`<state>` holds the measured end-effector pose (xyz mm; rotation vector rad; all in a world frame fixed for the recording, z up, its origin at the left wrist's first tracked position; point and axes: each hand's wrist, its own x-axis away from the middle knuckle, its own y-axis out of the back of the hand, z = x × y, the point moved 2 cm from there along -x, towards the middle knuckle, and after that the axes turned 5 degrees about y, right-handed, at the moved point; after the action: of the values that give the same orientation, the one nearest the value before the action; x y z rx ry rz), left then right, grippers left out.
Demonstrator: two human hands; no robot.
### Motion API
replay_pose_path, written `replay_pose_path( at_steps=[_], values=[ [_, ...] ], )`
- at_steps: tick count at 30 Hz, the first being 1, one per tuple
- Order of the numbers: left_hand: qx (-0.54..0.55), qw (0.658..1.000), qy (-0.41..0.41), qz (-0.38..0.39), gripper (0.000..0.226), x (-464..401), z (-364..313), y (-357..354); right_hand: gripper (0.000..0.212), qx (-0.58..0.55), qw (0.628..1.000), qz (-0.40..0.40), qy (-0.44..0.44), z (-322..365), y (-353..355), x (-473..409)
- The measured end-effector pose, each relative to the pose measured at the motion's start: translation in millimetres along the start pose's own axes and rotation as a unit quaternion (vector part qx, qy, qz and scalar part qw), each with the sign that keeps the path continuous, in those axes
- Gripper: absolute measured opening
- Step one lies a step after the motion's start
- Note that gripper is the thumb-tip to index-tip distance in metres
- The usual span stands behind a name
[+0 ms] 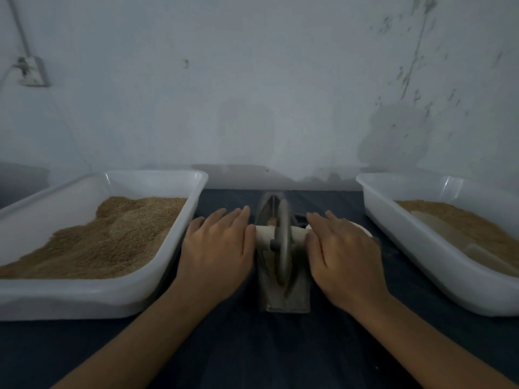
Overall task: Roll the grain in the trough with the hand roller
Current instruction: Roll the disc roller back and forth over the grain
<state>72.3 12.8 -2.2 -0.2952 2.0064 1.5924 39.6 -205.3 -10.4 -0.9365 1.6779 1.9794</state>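
Observation:
A narrow grey metal trough [285,300] lies on the dark table between my hands, running away from me. A grey disc-shaped hand roller [283,240] stands upright in it on a pale cross handle [265,236]. My left hand [217,248] lies flat on the handle's left end, fingers straight and pointing forward. My right hand [344,254] lies flat on the right end the same way. A little brown grain [271,221] shows in the trough beside the disc.
A white tray [118,293] heaped with brown grain stands at the left. Another white tray [438,276] at the right holds a thinner layer of grain and a pale scoop. A white round object [365,233] peeks out behind my right hand. A wall rises close behind.

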Motion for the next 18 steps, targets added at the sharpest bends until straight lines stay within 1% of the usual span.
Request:
replay_pose_path(
  at_steps=[2,4,6,9,11,12,14,17,18],
  values=[
    [0.011,1.0,-0.007,-0.009,0.063,8,-1,6,0.051,0.01,0.999,-0.027,0.014,2,7,12],
    [0.016,1.0,-0.01,-0.013,0.062,6,0,5,0.051,0.015,0.999,-0.032,0.015,0,6,13],
    [0.01,1.0,-0.008,-0.007,0.06,-5,1,-5,0.053,0.013,1.0,-0.014,0.005,-3,-1,4],
    [-0.017,1.0,0.011,0.002,0.046,-35,5,-25,0.056,0.034,0.999,0.02,0.006,-10,-20,-25],
    [-0.077,0.997,0.025,0.003,0.043,-56,6,-37,0.054,0.045,0.998,0.038,0.002,-14,-35,-50],
    [-0.107,0.994,0.031,0.012,0.041,-66,6,-41,0.053,0.044,0.998,0.044,-0.007,-16,-42,-63],
    [-0.135,0.989,0.034,0.043,0.033,-86,8,-51,0.053,0.047,0.997,0.053,-0.029,-21,-54,-88],
    [-0.111,0.989,0.04,0.087,0.026,-108,14,-64,0.05,0.087,0.991,0.097,-0.032,-26,-65,-113],
    [-0.107,0.989,0.043,0.09,0.025,-112,16,-67,0.051,0.086,0.99,0.101,-0.035,-26,-66,-117]
  ],
)
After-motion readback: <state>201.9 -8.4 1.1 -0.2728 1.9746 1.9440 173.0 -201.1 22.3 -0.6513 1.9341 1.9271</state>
